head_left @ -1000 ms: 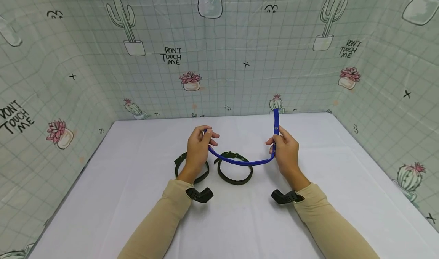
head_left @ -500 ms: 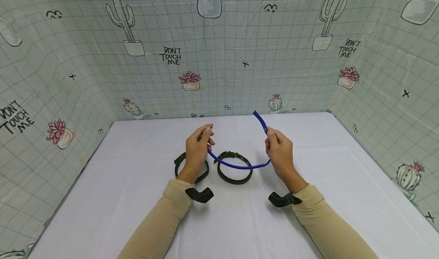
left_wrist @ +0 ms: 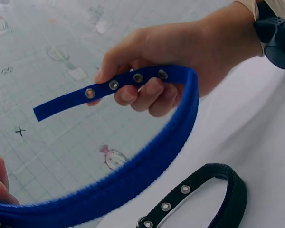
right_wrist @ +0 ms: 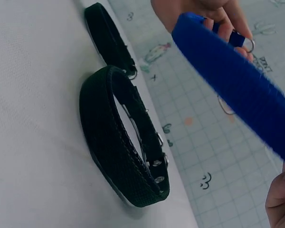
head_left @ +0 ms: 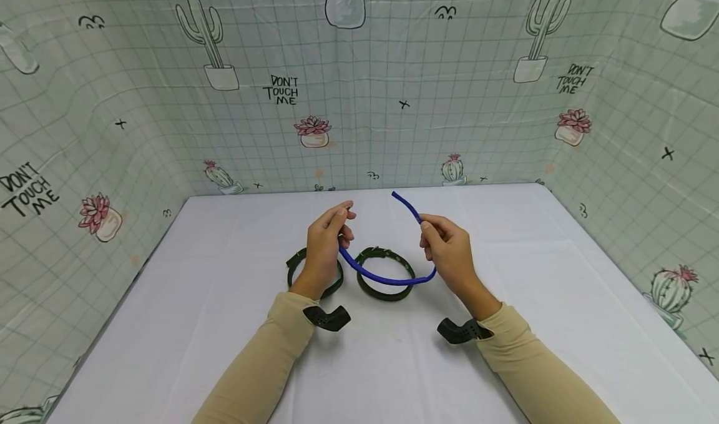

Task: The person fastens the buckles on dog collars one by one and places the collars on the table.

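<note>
A blue dog collar [head_left: 387,281] hangs unbuckled in a U between my two hands, above the table. My left hand [head_left: 322,249] grips its hardware end; metal rings [right_wrist: 250,45] show beside those fingers in the right wrist view. My right hand [head_left: 454,250] pinches the strap near the other end, thumb on top, with the free tip pointing up and left. Metal eyelets [left_wrist: 114,85] line that end in the left wrist view. Behind and below the blue strap lies a dark green collar [head_left: 386,297], buckled into a loop. A second dark green collar [head_left: 294,261] is partly hidden by my left hand.
A white cloth covers the table [head_left: 224,349]. Around its back and sides hangs a grid-patterned curtain [head_left: 359,68] printed with cacti. Black wrist devices [head_left: 460,330] sit at both cuffs.
My right hand has moved left and slightly inward, tipping the collar's free end from upright over to the left. The strap's curve hangs a little lower; my left hand has barely moved.
</note>
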A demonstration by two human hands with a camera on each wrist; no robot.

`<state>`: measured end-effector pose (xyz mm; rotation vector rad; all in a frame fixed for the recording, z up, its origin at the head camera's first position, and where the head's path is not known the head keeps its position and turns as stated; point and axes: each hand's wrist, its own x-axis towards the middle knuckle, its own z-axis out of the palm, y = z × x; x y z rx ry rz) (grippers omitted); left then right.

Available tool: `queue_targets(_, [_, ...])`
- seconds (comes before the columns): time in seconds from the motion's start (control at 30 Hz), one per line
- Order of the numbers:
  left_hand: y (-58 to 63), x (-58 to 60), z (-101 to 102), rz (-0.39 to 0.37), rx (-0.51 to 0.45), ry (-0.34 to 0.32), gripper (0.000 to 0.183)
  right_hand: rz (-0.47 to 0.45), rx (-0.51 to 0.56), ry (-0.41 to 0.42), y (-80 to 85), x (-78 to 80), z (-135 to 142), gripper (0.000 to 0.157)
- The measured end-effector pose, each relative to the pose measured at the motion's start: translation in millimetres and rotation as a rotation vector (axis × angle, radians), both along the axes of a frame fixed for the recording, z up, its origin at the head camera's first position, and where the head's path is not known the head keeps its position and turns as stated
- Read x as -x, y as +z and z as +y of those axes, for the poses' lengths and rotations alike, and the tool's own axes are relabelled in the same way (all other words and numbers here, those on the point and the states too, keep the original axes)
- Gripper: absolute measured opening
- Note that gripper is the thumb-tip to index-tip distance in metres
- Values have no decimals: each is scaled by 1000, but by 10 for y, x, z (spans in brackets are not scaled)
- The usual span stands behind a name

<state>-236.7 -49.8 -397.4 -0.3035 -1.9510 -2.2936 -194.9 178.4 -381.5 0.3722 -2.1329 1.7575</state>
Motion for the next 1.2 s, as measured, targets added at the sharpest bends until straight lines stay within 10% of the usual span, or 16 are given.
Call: queue_targets(1.2, [95,-117,89,126,95,-295,36,88,-43,239,-209,92,-2,24])
